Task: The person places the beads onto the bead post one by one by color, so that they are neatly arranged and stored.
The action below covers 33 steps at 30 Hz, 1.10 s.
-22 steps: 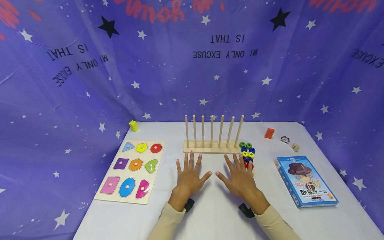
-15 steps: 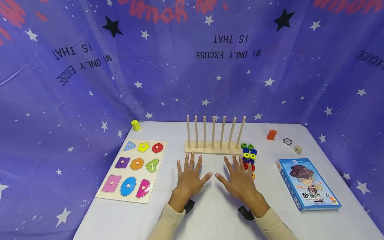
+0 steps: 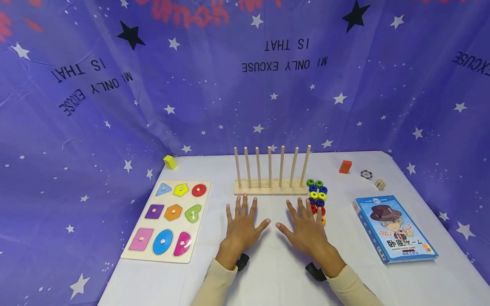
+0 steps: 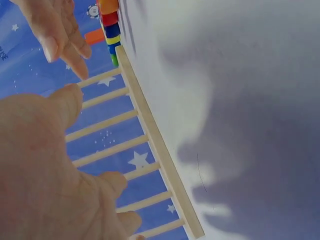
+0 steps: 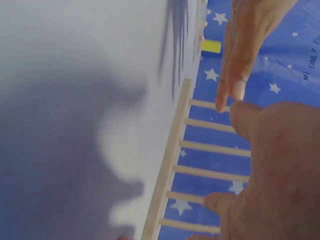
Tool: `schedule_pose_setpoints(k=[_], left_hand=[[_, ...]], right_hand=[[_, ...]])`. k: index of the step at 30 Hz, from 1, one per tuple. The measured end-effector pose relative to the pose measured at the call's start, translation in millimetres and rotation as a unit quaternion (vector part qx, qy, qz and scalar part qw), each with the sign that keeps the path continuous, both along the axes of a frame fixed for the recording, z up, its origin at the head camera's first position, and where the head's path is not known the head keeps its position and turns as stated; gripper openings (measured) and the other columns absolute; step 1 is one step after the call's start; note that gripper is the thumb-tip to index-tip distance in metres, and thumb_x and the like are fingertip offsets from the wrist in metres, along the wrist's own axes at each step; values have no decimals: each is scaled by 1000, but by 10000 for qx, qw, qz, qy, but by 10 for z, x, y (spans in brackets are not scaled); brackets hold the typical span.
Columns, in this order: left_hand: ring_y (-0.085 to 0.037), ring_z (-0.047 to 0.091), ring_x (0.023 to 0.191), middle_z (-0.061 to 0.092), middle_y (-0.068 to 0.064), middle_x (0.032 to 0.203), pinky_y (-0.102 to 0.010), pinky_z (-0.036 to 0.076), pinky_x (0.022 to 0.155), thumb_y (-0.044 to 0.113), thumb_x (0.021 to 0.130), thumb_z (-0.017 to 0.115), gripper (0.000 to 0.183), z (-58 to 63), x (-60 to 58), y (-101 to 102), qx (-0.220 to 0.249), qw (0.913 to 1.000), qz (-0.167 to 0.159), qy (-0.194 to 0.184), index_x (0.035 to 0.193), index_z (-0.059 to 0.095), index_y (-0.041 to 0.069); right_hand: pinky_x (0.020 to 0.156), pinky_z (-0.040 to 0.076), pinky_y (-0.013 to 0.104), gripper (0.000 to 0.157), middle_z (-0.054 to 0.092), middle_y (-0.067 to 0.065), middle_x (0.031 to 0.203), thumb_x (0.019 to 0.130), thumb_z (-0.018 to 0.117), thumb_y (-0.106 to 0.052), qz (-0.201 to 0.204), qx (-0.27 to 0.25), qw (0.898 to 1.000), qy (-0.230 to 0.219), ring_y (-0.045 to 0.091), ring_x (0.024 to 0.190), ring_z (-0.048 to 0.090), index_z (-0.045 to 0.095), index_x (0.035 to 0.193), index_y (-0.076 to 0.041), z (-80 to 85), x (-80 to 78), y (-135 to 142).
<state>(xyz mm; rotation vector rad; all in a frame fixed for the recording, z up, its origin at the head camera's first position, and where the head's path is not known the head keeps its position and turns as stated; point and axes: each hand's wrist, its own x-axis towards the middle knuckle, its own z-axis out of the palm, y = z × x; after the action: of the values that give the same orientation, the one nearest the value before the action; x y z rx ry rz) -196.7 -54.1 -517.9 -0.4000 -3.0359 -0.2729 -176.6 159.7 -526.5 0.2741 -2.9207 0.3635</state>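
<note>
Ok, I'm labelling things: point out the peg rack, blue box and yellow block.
Peg rack (image 3: 276, 190), head view: wooden base.
Blue box (image 3: 396, 230), head view: printed top cover.
Yellow block (image 3: 170, 162), head view: its middle.

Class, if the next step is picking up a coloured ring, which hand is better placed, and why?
Probably the right hand: it holds nothing and is nearest the coloured rings, partly overlapping them in the head view. The left hand is also free but farther away.
</note>
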Motion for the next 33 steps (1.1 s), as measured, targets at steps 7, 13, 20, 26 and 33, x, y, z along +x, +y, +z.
schedule_pose_setpoints(k=[7, 13, 20, 26, 33], left_hand=[[-37, 38, 130, 35, -21, 145, -57, 40, 102, 53, 95, 47, 68, 50, -466, -236, 1658, 9843, 553, 246, 148, 35, 12], [-26, 57, 63, 54, -16, 89, -33, 52, 53, 10, 94, 51, 42, -81, -1032, -572, 3644, 9259, 991, -130, 135, 50, 5], [-16, 51, 41, 54, -11, 78, -22, 45, 34, 5, 93, 50, 38, -315, -1263, -749, 4618, 8793, 918, -717, 131, 54, 6], [-19, 53, 74, 54, -12, 97, -27, 49, 62, 6, 90, 57, 34, -401, -1330, -656, 4376, 8942, 871, -356, 123, 62, 10], [-15, 51, 60, 54, -14, 95, -25, 52, 53, 0, 87, 58, 31, -413, -1315, -627, 4497, 8878, 935, -302, 117, 66, 6]], right_hand=[[107, 24, 68, 79, 31, 26, 145, 90, 45, -63, -770, -928, 9927, -25, 48, 133, 28, 31, 149, -12, 220, -49, 373], [68, 53, 46, 57, 48, 22, 109, 94, 57, -30, -1879, -1720, 9669, -130, 36, 92, 50, 39, 140, -4, 254, -76, 857], [46, 45, 26, 53, 57, 6, 75, 94, 55, -30, -1331, -2545, 9346, -2100, 19, 57, 52, 34, 137, -8, -42, -104, 1014], [42, 43, 27, 51, 55, 4, 68, 91, 62, -32, -1350, -2604, 9303, -2204, 18, 54, 50, 37, 131, -11, -165, -62, 936], [44, 45, 26, 49, 51, 5, 73, 88, 67, -28, -1350, -2360, 9379, -2153, 18, 57, 49, 42, 127, -12, -218, -25, 873]])
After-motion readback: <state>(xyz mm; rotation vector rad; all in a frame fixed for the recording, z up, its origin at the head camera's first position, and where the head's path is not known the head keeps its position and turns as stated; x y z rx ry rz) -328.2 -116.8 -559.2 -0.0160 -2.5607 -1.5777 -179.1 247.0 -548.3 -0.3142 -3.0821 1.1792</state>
